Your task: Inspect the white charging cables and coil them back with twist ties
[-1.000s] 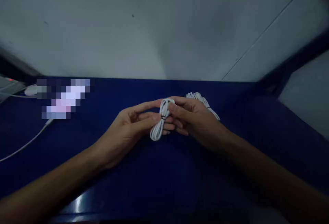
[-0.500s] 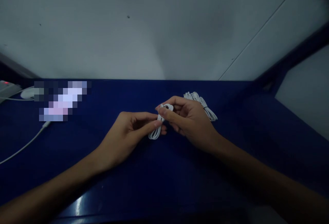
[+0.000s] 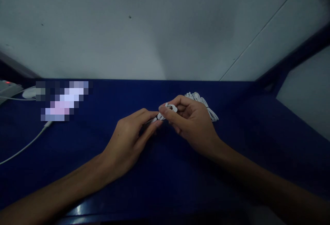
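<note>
A coiled white cable [image 3: 172,107] is held between my two hands, above the middle of the blue table. My right hand [image 3: 192,121] pinches its looped upper end between thumb and fingers. At the cable's lower left, near a dark band round the coil, my left hand [image 3: 131,134] grips with thumb and fingertips. Part of the coil is hidden behind the fingers. Just behind my right hand lie bundled white cables [image 3: 211,114], with a dark tie round them; that hand covers some of them.
On the left of the blue table [image 3: 116,96] lies a blurred-out bright device [image 3: 69,97] with a white cord [image 3: 31,147] running from its lower end. A white power strip [image 3: 9,89] with a red light stands at the far left. A grey wall [image 3: 103,39] rises behind.
My left hand has turned and the coil has tilted with it, so its lower loops now point left and mostly hide behind my fingers. My right hand has barely moved.
</note>
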Demonstrator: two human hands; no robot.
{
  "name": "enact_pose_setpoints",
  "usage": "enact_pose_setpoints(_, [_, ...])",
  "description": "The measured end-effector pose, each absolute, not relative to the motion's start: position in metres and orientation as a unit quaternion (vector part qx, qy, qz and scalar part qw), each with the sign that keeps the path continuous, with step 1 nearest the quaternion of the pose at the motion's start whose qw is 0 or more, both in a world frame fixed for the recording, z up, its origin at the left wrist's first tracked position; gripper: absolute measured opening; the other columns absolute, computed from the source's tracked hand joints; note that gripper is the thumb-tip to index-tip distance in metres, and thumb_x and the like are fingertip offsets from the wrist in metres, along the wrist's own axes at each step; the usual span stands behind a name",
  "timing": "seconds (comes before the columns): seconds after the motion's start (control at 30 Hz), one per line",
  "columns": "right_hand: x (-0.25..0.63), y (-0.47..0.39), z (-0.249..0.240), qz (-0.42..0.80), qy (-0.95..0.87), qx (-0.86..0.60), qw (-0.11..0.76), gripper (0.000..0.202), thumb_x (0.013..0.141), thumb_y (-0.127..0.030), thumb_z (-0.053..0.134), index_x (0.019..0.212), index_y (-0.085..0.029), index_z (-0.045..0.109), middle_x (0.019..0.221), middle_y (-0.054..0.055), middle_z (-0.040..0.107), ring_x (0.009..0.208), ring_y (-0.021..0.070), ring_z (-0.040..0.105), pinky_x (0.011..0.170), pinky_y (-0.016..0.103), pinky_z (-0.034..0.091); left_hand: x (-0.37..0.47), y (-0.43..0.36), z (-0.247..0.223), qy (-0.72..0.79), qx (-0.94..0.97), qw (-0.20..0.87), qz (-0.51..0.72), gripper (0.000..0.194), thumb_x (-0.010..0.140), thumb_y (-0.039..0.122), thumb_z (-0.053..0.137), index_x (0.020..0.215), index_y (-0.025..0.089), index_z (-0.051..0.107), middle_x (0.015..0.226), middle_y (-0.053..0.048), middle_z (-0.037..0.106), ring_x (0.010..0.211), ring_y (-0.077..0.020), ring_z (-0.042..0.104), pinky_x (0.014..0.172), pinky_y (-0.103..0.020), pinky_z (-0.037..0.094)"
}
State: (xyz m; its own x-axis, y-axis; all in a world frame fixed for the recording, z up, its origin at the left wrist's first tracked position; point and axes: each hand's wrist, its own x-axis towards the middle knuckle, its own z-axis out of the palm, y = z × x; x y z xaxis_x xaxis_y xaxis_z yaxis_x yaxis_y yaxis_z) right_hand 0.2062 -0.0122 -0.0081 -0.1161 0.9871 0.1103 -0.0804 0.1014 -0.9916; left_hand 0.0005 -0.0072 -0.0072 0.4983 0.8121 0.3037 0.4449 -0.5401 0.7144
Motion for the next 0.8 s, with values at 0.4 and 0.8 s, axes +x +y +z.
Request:
enact_pose_setpoints(0.4, [0.201, -0.015, -0.003, 0.526, -0.509, -0.446, 0.515, 0.034, 0.089, -0.044, 0.096, 0.085, -0.021, 0.070, 0.066, -0.004, 0.066, 0.046, 0.0063, 0.051, 0.036, 0.017, 0.035, 0.001, -0.011, -0.006, 0.378, 0.851, 0.169, 0.322, 0.014, 0.115, 0.016, 0.060, 0.113, 0.018, 0.074, 0.093, 0.001, 0.067, 0.075, -0.0132, 0.063, 0.067, -0.025, 0.051])
enact_pose_setpoints(0.8, [0.205, -0.016, -0.005, 0.604, -0.460, -0.425, 0.492, 0.038, 0.092, -0.047, 0.092, 0.082, -0.022, 0.065, 0.062, -0.005, 0.065, 0.042, 0.0068, 0.047, 0.034, 0.016, 0.034, -0.002, -0.009, -0.015, 0.337, 0.889, 0.069, 0.304, 0.019, 0.118, 0.017, 0.050, 0.110, 0.012, 0.067, 0.091, -0.001, 0.059, 0.070, -0.0141, 0.056, 0.061, -0.028, 0.046])
